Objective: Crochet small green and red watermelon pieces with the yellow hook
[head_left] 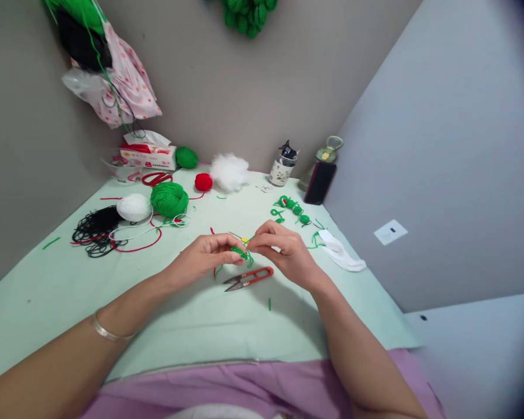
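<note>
My left hand pinches a small green crocheted piece between thumb and fingers. Close beside it, my right hand has its thumb and fingertips pressed together at the piece's edge; what they grip is too small to make out. Green yarn ends hang below the piece. Behind the fingertips lies a thin tool with a yellow part, partly hidden. Orange-handled thread snips rest on the table just below my hands, blades pointing left.
To the left lie a green yarn ball, a white yarn ball and tangled black cord. White stuffing sits at the back. On the right are small green crocheted pieces, a phone and white fabric.
</note>
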Demonstrator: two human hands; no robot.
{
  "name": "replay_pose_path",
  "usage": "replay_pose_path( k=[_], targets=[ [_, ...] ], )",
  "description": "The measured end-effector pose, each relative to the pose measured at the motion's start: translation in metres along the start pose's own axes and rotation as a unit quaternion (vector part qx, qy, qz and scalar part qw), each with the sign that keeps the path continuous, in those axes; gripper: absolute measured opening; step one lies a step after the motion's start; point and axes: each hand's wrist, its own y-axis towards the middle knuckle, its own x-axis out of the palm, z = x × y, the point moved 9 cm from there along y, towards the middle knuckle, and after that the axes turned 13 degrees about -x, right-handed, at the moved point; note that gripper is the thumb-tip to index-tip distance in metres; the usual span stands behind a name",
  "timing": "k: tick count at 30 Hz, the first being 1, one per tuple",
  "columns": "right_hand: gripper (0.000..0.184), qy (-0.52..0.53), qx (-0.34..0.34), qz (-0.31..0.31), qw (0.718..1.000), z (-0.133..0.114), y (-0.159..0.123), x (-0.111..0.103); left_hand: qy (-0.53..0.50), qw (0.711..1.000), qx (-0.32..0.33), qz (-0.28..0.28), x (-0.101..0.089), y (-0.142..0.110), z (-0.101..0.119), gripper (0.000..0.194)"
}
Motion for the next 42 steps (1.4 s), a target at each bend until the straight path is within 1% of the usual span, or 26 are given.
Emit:
replay_pose_path(
  k=[4, 7, 9, 11, 15, 18, 20, 22, 25, 29, 31, 32, 35, 37, 38, 39, 40, 41, 42],
  targets=[
    [0.013, 0.023, 0.006, 0.006, 1.0, 0.001, 0.0, 0.003, -0.011, 1.0, 0.009, -0.012, 0.001, 0.002, -0.002, 0.019],
    [0.012, -0.02, 0.011, 0.021, 1.0, 0.005, -0.001, 0.003, -0.028, 0.999, 0.025, -0.012, -0.001, 0.004, -0.002, 0.019],
    [0.011, -0.063, 0.021, 0.02, 0.998, 0.008, -0.002, 0.005, -0.03, 0.999, 0.026, -0.006, -0.002, 0.005, -0.002, 0.018],
    [0.011, -0.084, 0.027, 0.016, 0.996, 0.01, -0.002, 0.007, -0.034, 0.999, 0.022, 0.001, -0.003, 0.006, -0.004, 0.018],
    [0.015, -0.026, 0.027, 0.0, 0.999, 0.003, 0.0, 0.015, -0.054, 0.999, 0.004, 0.003, -0.002, 0.008, -0.009, 0.017],
    [0.018, -0.012, 0.054, -0.021, 0.998, 0.003, 0.0, 0.019, -0.063, 0.998, -0.013, 0.014, -0.004, 0.009, -0.014, 0.017],
    [0.02, -0.021, 0.078, -0.015, 0.997, 0.008, -0.001, 0.018, -0.065, 0.997, -0.016, 0.022, -0.005, 0.009, -0.014, 0.018],
    [0.02, -0.008, 0.092, -0.012, 0.996, 0.014, -0.003, 0.018, -0.066, 0.997, -0.016, 0.026, -0.005, 0.008, -0.013, 0.019],
    [0.016, 0.044, 0.104, -0.012, 0.994, 0.017, -0.003, 0.021, -0.062, 0.998, -0.017, 0.029, -0.005, 0.007, -0.011, 0.02],
    [0.015, 0.132, 0.134, 0.016, 0.982, 0.013, -0.003, 0.022, -0.062, 0.997, -0.014, 0.031, -0.009, 0.008, -0.011, 0.022],
    [0.017, 0.14, 0.11, 0.022, 0.984, 0.006, -0.001, 0.023, -0.063, 0.998, -0.006, 0.029, -0.01, 0.009, -0.012, 0.023],
    [0.017, 0.119, 0.086, 0.019, 0.989, 0.002, 0.0, 0.023, -0.06, 0.998, -0.002, 0.029, -0.01, 0.009, -0.012, 0.023],
    [0.017, -0.018, 0.015, -0.016, 1.0, -0.006, 0.001, 0.027, -0.033, 0.999, -0.007, 0.04, -0.011, 0.011, -0.015, 0.025],
    [0.019, -0.099, -0.015, -0.038, 0.994, -0.01, 0.0, 0.031, -0.003, 0.998, -0.022, 0.051, -0.011, 0.012, -0.019, 0.024],
    [0.02, -0.112, -0.024, -0.034, 0.993, -0.013, 0.0, 0.031, 0.014, 0.998, -0.031, 0.054, -0.011, 0.012, -0.021, 0.023],
    [0.019, -0.1, -0.026, -0.016, 0.995, -0.016, 0.0, 0.028, 0.029, 0.997, -0.037, 0.057, -0.011, 0.013, -0.022, 0.021],
    [0.017, -0.06, -0.018, 0.015, 0.998, -0.018, 0.001, 0.023, 0.037, 0.997, -0.039, 0.059, -0.011, 0.013, -0.022, 0.019],
    [0.015, 0.007, 0.003, 0.051, 0.999, -0.018, 0.001, 0.018, 0.039, 0.997, -0.039, 0.061, -0.011, 0.013, -0.022, 0.018],
    [0.014, 0.094, 0.035, 0.084, 0.991, -0.015, 0.001, 0.014, 0.034, 0.997, -0.039, 0.065, -0.012, 0.013, -0.02, 0.018]
  ],
)
